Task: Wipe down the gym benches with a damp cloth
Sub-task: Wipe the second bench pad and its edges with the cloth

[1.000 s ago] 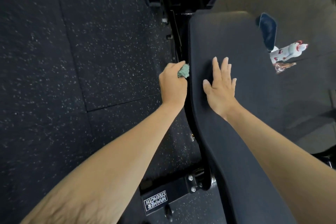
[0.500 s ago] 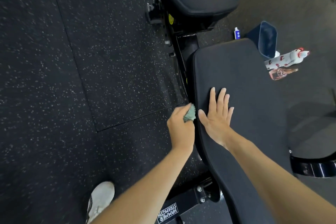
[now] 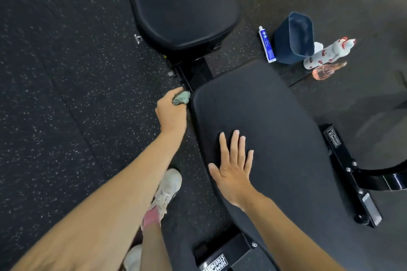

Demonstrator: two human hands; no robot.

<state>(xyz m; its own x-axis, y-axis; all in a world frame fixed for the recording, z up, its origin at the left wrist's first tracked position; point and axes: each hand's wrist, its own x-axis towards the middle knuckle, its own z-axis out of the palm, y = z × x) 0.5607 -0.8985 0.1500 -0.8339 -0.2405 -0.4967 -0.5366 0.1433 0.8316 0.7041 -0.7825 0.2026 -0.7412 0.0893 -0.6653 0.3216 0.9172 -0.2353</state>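
Note:
A black padded bench pad [image 3: 275, 116] runs from the lower middle up to the centre. My left hand [image 3: 170, 112] grips a bunched green cloth [image 3: 182, 98] against the pad's upper left corner, on its side edge. My right hand [image 3: 233, 167] lies flat on top of the pad, fingers straight and spread. A second black pad [image 3: 182, 6], the bench's other section, sits beyond a gap at the top.
On the floor to the right stand a dark blue bucket [image 3: 295, 37], a blue and white tube [image 3: 266, 44], a white bottle with red marks [image 3: 328, 54] and a pink bottle [image 3: 328, 70]. Black frame legs [image 3: 350, 171] stick out right. My white shoe [image 3: 167, 189] is beside the bench.
My left hand has slid the cloth along the pad's left edge up to its far corner. The view has pulled back, showing my shoe and more of the frame.

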